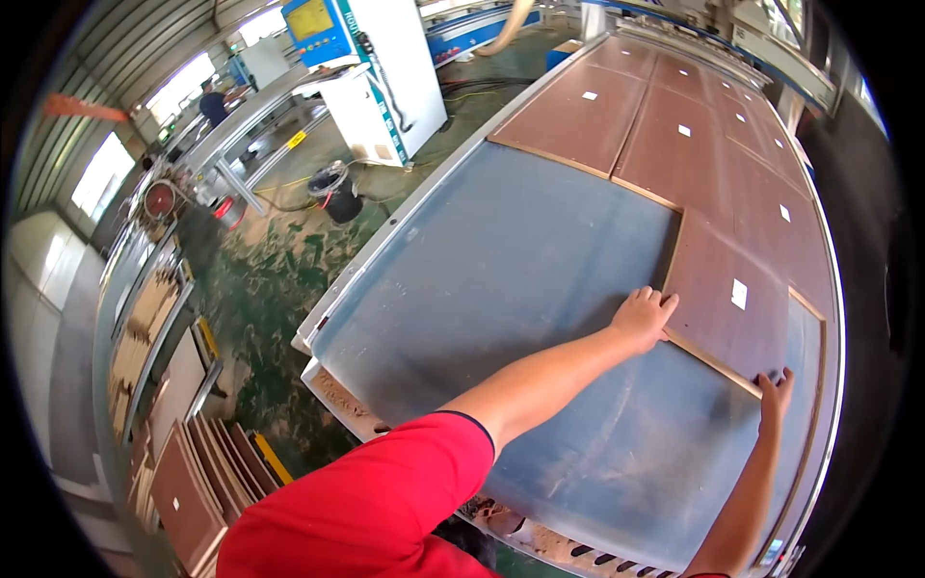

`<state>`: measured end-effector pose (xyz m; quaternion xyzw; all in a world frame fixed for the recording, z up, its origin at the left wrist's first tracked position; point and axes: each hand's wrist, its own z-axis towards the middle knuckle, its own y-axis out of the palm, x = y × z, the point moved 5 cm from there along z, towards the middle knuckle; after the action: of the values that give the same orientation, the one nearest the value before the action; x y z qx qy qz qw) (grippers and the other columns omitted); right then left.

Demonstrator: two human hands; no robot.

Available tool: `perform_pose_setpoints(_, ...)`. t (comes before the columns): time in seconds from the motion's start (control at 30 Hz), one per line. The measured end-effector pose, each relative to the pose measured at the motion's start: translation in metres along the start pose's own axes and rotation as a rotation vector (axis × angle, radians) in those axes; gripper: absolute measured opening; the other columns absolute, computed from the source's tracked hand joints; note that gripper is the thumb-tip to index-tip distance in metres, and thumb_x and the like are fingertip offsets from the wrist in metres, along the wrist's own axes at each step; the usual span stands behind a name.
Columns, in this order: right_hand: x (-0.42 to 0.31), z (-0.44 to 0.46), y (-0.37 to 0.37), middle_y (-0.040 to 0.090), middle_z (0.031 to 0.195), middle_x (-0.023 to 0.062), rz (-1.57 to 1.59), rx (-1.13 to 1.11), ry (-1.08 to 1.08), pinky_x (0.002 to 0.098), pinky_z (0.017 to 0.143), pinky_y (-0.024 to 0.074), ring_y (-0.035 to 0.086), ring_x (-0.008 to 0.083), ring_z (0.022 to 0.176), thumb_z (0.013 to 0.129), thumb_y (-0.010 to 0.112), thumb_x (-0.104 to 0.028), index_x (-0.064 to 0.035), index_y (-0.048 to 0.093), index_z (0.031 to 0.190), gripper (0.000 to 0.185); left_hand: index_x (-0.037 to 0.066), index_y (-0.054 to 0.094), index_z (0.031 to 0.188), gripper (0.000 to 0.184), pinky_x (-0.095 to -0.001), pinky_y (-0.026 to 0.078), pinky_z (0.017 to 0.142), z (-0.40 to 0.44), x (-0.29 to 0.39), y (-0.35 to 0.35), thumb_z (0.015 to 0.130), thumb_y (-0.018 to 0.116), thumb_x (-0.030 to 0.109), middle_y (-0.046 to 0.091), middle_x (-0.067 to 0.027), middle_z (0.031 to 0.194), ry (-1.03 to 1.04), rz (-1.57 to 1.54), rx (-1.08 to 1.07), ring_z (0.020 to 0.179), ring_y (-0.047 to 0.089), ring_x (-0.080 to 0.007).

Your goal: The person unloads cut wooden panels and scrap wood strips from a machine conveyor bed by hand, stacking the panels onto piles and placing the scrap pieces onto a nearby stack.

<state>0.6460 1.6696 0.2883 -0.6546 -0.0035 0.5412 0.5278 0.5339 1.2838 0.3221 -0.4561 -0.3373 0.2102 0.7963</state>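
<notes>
A brown wood panel (718, 318) with a pale cut edge and a white label lies on the grey machine bed (482, 279). My left hand (644, 320) grips its near left corner, thumb against the side edge and fingers partly hidden at the front. At the near right corner, my right hand (776, 393) holds the same panel with fingers curled over the edge. More brown labelled panels (674, 130) lie close together farther along the bed. A narrow brown strip (807, 433) runs along the bed's right side.
Cut panels (188, 491) lean in a stack at lower left, near a rack of boards (145, 337). A white and blue control cabinet (385, 96) and a black bucket (335, 193) stand left of the bed. Sawdust litters the green floor (260, 279). Another person (213, 106) is far back.
</notes>
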Motion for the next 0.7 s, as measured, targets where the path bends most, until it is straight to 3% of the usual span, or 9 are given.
perform_pose_setpoints(0.3,-0.002,-0.031,-0.023,0.062,0.11,0.0161,0.148,-0.123,0.093,0.0356,0.092,0.0449,0.059,0.0226,0.103,0.086,0.067,-0.016,-0.0001,0.04,0.14,0.062,0.005,0.047,0.138,0.062,-0.0422,0.044,0.095,-0.006,-0.012,-0.007,0.083,0.072,0.018,0.059,-0.0156,0.112,-0.017,0.003,-0.002,0.108,0.053,-0.0329)
perform_pose_setpoints(0.43,-0.007,-0.048,-0.022,0.062,0.113,0.0162,0.233,-0.241,0.128,0.0354,0.093,0.0438,0.058,0.0224,0.104,0.085,0.068,-0.017,-0.0007,0.04,0.141,0.064,0.01,0.046,0.14,0.062,-0.0427,0.041,0.098,-0.014,-0.033,-0.015,0.084,0.07,0.016,0.059,-0.0122,0.117,-0.044,-0.001,-0.016,0.112,0.051,-0.0313)
perform_pose_setpoints(0.53,-0.013,-0.064,-0.012,0.06,0.12,0.0182,0.545,-0.369,0.259,0.0367,0.099,0.0388,0.055,0.025,0.112,0.083,0.069,-0.018,0.0007,0.04,0.141,0.068,0.013,0.044,0.142,0.062,-0.0431,0.038,0.103,-0.017,-0.045,-0.017,0.085,0.068,0.013,0.057,-0.0117,0.125,-0.139,-0.068,-0.045,0.119,0.049,-0.0306)
perform_pose_setpoints(0.63,-0.049,-0.098,-0.012,0.056,0.127,0.018,0.406,-0.302,0.253,0.0353,0.102,0.0356,0.05,0.0259,0.12,0.082,0.067,-0.018,0.0026,0.04,0.141,0.068,0.013,0.045,0.142,0.069,-0.0425,0.037,0.106,-0.019,-0.045,-0.026,0.079,0.073,0.016,0.056,-0.0141,0.132,-0.332,-0.148,-0.125,0.125,0.047,-0.0323)
perform_pose_setpoints(0.7,-0.038,-0.099,-0.003,0.057,0.116,0.0132,0.459,-0.245,0.236,0.0313,0.085,0.0376,0.05,0.0204,0.099,0.081,0.066,-0.02,0.0016,0.043,0.14,0.068,0.014,0.044,0.143,0.075,-0.0419,0.038,0.106,-0.025,-0.049,-0.031,0.075,0.075,0.018,0.055,-0.0155,0.134,-0.41,-0.249,-0.168,0.126,0.047,-0.0338)
